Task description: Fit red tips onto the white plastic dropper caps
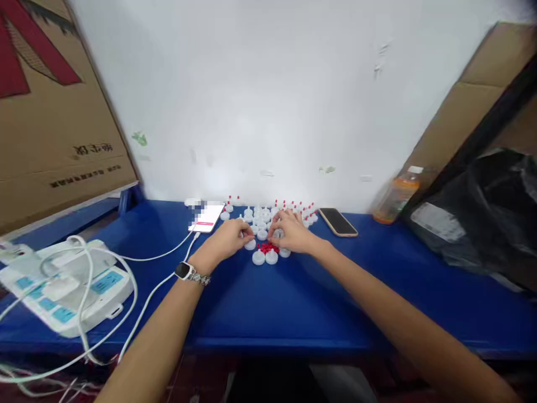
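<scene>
Both my arms reach forward over a blue table [293, 302]. My left hand [229, 238], with a wristwatch [187, 272] on the wrist, rests fingers curled beside a white plastic cap [250, 244]. My right hand [291, 232] sits just right of it, its fingertips on a small white cap [277, 233]. Between and just in front of the hands lies a small heap of tiny red pieces [267, 247]. Several white caps [264, 257] lie around it, and more white caps with red tips [289, 208] stand behind the hands. What each hand pinches is too small to tell.
A lit white phone [206, 217] on a white cable lies left of the caps, a dark phone [338, 221] to their right. A white power strip [62, 291] with plugs sits at front left. An orange drink bottle [395, 197], black bag [478, 218] and cardboard boxes [54, 112] flank the table.
</scene>
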Demonstrator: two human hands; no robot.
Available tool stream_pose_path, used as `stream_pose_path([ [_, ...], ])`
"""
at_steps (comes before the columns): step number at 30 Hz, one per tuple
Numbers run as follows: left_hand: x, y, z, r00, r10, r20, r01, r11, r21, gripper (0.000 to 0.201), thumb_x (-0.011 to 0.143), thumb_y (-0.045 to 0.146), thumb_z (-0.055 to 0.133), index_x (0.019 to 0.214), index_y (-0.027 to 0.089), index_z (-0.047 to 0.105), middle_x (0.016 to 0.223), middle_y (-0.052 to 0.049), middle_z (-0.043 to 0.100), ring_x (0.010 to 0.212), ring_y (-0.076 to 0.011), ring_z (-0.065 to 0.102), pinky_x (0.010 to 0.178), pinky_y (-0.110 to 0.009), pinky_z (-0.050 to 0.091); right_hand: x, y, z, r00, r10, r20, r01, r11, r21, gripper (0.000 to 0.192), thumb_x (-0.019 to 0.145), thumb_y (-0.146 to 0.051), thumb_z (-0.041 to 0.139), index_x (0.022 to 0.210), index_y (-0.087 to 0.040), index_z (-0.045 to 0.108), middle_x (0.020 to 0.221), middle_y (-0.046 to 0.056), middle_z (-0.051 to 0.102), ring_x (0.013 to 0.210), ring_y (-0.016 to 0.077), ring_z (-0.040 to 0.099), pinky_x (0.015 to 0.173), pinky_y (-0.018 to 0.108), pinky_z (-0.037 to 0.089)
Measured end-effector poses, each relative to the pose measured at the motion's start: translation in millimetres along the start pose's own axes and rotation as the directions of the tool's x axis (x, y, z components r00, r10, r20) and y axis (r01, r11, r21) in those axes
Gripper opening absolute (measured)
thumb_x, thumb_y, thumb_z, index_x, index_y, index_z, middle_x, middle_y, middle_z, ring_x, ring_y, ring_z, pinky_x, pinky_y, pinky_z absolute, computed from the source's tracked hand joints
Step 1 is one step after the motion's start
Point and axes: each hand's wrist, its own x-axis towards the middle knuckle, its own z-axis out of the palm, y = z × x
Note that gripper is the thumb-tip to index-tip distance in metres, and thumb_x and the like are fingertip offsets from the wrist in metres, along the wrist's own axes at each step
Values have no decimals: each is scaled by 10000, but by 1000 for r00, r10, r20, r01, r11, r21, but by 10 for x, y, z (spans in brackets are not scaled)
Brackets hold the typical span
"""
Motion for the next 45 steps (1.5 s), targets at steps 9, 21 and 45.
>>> stream_pose_path([
  [9,-70,84,-50,994,-42,100,55,991,-126,230,829,354,619,873,167,744,793,-47,714,735,-179,622,675,-275,445,-76,3,60,992,66,-104,-54,992,117,130,872,-352,663,852,-278,768,1084,60,590,1111,261,457,981,476,299],
  [21,-111,50,-89,995,-91,44,97,985,-141,238,783,213,538,908,159,734,764,-31,709,675,-158,617,634,-256,450,638,-94,127,980,116,-160,-95,987,133,187,868,-336,580,921,-236,729,1018,66,654,1016,254,550,933,435,356],
  [45,-54,-3,-64,940,-111,-322,86,992,-91,213,923,255,455,1008,189,639,760,-16,655,659,-154,582,625,-267,408,562,-234,25,959,87,-270,66,858,510,155,880,-263,533,979,-199,633,970,29,709,871,166,648,751,289,468],
])
